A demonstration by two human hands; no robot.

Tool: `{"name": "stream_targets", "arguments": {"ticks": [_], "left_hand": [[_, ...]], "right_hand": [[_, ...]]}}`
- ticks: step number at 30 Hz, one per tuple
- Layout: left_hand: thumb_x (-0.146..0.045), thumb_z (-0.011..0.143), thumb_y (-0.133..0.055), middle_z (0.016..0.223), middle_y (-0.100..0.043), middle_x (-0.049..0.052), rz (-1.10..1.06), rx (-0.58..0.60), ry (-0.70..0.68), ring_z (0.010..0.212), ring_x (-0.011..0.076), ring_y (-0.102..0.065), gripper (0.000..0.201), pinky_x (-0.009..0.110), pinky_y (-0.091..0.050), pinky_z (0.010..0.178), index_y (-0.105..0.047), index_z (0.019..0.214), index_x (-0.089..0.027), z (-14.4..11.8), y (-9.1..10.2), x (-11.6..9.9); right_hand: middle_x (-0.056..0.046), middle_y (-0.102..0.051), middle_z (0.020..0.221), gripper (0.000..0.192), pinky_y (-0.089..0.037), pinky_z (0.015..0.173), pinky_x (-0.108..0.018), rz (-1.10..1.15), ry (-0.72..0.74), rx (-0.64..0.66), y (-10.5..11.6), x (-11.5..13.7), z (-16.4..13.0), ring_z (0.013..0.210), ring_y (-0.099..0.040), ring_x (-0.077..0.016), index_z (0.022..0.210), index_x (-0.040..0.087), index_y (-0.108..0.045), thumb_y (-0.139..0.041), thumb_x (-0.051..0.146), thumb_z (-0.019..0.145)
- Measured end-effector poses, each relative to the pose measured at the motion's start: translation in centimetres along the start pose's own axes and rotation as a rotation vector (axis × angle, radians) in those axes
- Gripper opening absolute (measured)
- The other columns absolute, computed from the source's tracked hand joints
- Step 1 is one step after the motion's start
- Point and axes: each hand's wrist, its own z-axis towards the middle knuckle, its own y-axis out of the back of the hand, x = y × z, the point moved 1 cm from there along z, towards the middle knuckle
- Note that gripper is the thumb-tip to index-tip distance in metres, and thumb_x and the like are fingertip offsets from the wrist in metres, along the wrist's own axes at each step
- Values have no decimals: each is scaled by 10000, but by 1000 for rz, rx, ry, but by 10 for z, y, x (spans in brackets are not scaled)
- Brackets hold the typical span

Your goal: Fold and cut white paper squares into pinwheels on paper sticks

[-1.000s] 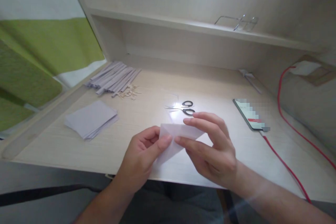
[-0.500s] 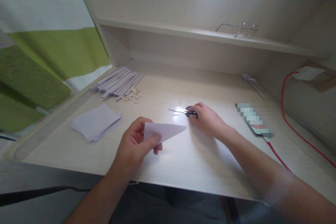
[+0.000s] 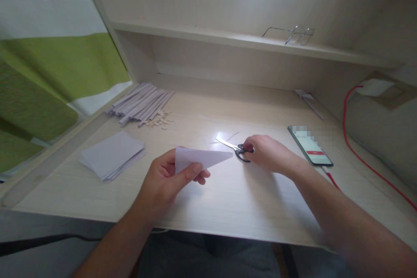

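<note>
My left hand (image 3: 166,178) pinches a white paper folded into a triangle (image 3: 200,158), held a little above the desk with its tip pointing right. My right hand (image 3: 267,154) is closed around the black handles of a small pair of scissors (image 3: 233,147), whose blades point left, close to the paper's tip. The scissors sit low over the pale wooden desk (image 3: 228,195).
A stack of square white sheets (image 3: 112,154) lies at the left. Behind it are a bundle of paper strips (image 3: 140,102) and small scraps. A phone (image 3: 310,146) with a red cable (image 3: 358,156) lies at the right. Glasses (image 3: 289,34) rest on the shelf.
My right hand let go of the folded paper, reached back to the scissors and took hold of them, then drew them nearer. My left hand kept the paper throughout.
</note>
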Motion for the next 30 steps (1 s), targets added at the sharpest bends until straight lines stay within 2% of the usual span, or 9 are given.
{"name": "stream_targets", "arguments": {"ticks": [3, 7, 11, 13, 16, 19, 23, 27, 30], "left_hand": [[-324, 894, -727, 740, -760, 41, 90, 84, -7, 741, 198, -691, 187, 326, -521, 772, -765, 774, -186, 5, 3, -7], [-356, 886, -706, 752, -752, 72, 212, 192, 14, 766, 220, -678, 295, 342, -502, 804, -745, 655, -177, 15, 11, -11], [-355, 770, -807, 699, -736, 56, 236, 190, 51, 661, 190, -646, 229, 293, -494, 676, -740, 632, -184, 32, 18, -13], [-348, 729, -831, 664, -724, 54, 237, 203, 66, 624, 183, -633, 228, 281, -488, 635, -732, 609, -182, 43, 18, -16], [-377, 753, -806, 628, -698, 56, 240, 279, 74, 595, 173, -612, 261, 277, -487, 611, -734, 602, -177, 57, 13, -22], [-398, 790, -771, 621, -686, 52, 222, 355, 83, 578, 159, -598, 277, 266, -489, 596, -742, 630, -174, 68, 3, -24], [-409, 793, -761, 592, -679, 51, 258, 386, 92, 554, 151, -592, 309, 257, -489, 581, -729, 602, -169, 76, -9, -22], [-416, 825, -738, 596, -682, 53, 228, 424, 121, 556, 144, -589, 336, 246, -483, 580, -733, 608, -160, 80, -10, -15], [-418, 829, -745, 595, -671, 43, 80, 364, 161, 557, 134, -580, 328, 237, -483, 575, -743, 640, -150, 82, -6, -9]], "right_hand": [[-95, -743, 783, 91, -336, 564, -298, -8, -25, 18, 3, -1, -7, 637, -619, -206, 813, 194, -777, -700, 241, 830], [-91, -771, 880, 157, -385, 602, -290, 137, -12, 66, 4, -8, -11, 717, -654, -210, 939, 193, -782, -653, 224, 854], [-67, -747, 813, 122, -382, 592, -286, 322, -31, 139, 0, -18, -13, 678, -610, -184, 891, 166, -766, -676, 220, 829], [-37, -694, 727, 114, -366, 568, -280, 503, -57, 86, 0, -17, -15, 623, -562, -157, 811, 158, -727, -715, 271, 821], [23, -600, 627, 291, -372, 557, -268, 932, -53, -57, 2, -7, -21, 553, -509, -116, 748, 167, -653, -787, 419, 806], [6, -653, 636, 312, -451, 634, -277, 1196, 48, -97, 2, 12, -26, 596, -595, -130, 795, 162, -684, -780, 455, 843], [-9, -722, 725, 333, -517, 629, -285, 1372, 57, -105, -7, 28, -28, 640, -691, -164, 878, 168, -690, -905, 364, 715], [28, -693, 671, 365, -519, 525, -254, 1456, 15, -188, -19, 28, -26, 517, -654, -129, 791, 176, -630, -948, 264, 637], [33, -685, 638, 350, -508, 486, -224, 1485, 8, -229, -25, 26, -23, 490, -627, -108, 785, 174, -633, -946, 253, 652]]}}
